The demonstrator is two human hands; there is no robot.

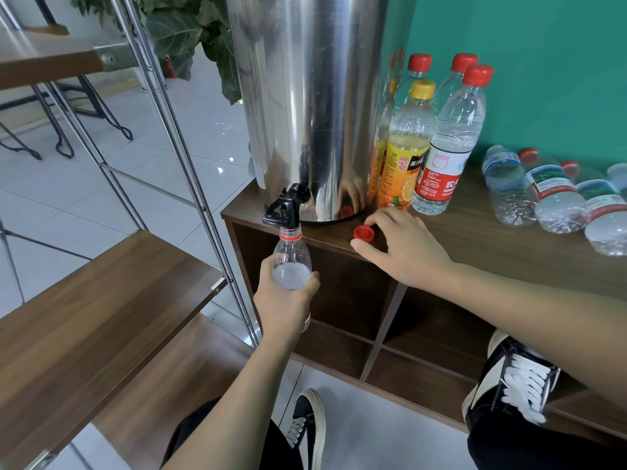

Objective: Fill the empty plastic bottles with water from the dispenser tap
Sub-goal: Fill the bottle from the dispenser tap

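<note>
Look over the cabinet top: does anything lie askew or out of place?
Yes. At the right, several bottles lie on their sides while the bottles beside the dispenser stand upright. A loose red cap sits on the cabinet by the right hand. No spill shows.

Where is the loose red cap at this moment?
In the head view, the loose red cap lies on the wooden cabinet top, just right of the dispenser tap, with the right hand at it.
</note>
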